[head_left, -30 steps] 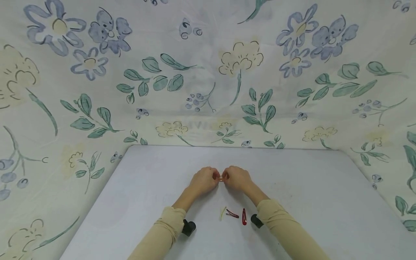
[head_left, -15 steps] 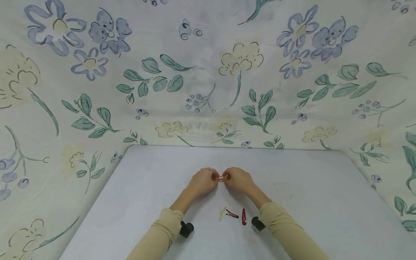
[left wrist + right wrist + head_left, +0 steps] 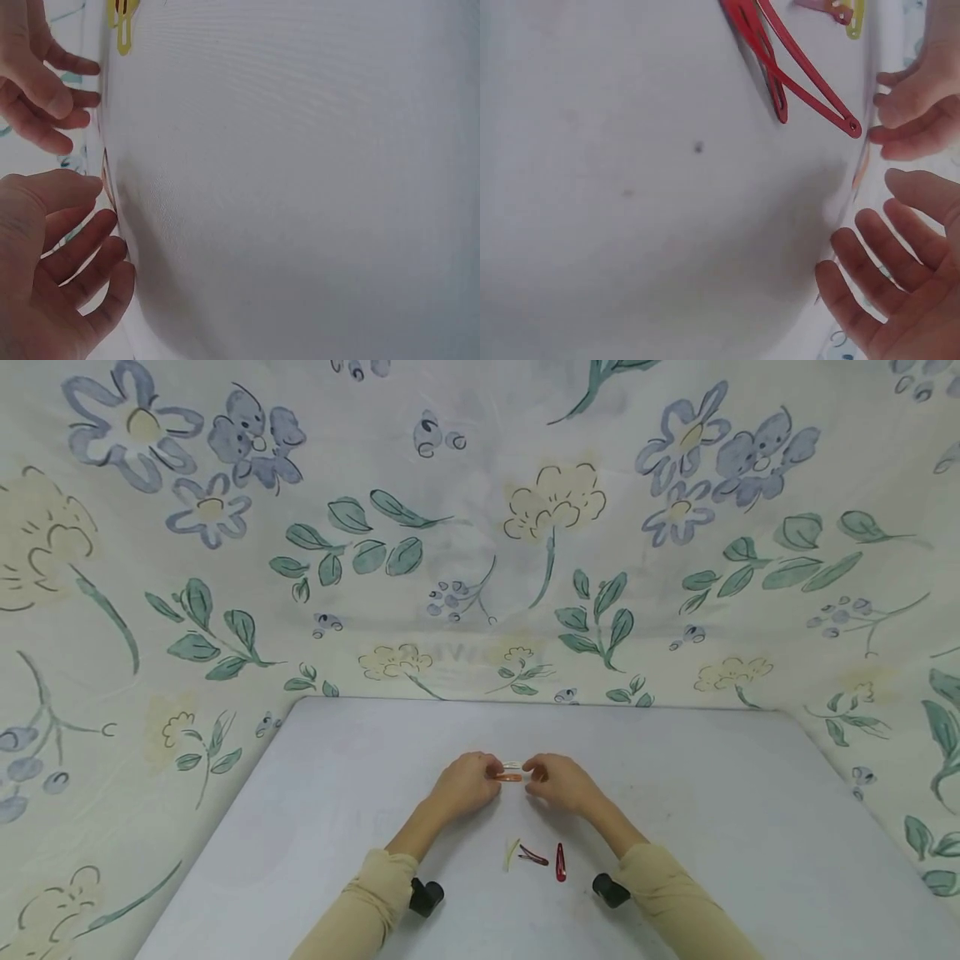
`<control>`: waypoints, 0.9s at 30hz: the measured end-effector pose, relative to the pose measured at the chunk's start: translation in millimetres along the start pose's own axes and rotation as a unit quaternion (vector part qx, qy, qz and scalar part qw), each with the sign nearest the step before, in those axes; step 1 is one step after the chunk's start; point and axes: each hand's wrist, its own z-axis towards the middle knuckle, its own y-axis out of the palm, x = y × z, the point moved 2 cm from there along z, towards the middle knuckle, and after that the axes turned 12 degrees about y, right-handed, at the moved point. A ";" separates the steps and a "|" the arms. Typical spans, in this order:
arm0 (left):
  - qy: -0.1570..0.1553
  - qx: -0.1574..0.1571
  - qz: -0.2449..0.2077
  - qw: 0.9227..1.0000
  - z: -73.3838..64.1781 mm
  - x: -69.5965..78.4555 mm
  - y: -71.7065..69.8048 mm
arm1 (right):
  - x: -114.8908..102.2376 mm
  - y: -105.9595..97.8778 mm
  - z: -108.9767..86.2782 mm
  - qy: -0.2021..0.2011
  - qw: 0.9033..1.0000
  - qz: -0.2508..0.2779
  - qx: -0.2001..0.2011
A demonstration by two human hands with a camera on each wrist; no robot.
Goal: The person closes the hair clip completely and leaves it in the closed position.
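Note:
In the head view, an orange hair clip (image 3: 509, 777) and a whitish hair clip (image 3: 512, 765) lie one behind the other on the white table, between the two hands. My left hand (image 3: 467, 783) is at their left end, thumb tip right at the orange clip; its fingers are spread and loosely bent in the left wrist view. To the right, my right hand (image 3: 562, 783) stands apart from both clips, fingers parted and holding nothing. Nearer the body lie a yellow hair clip (image 3: 512, 854), a dark red hair clip (image 3: 533, 855) and a bright red hair clip (image 3: 806, 82).
The white table (image 3: 360, 735) reaches back to a flower-patterned cloth (image 3: 480, 527), which also rises at both sides. Black wrist devices sit under the left sleeve (image 3: 375, 893) and the right sleeve (image 3: 667, 885).
The right hand has let go of the clips and drawn back to the right, which leaves their right ends bare. The left hand has barely moved.

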 end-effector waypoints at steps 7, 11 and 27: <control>0.013 0.018 -0.009 1.000 -9.4 -0.6 -3.0 | 8.6 -0.1 -12.9 -0.003 1.000 0.027 0.011; 0.016 0.029 -0.023 0.999 -15.1 -2.2 -5.5 | 13.1 -0.8 -20.2 0.006 0.998 0.055 0.012; 0.040 0.000 -0.095 0.995 -32.5 11.1 -5.2 | 28.0 2.0 -56.2 -0.012 0.993 0.116 -0.014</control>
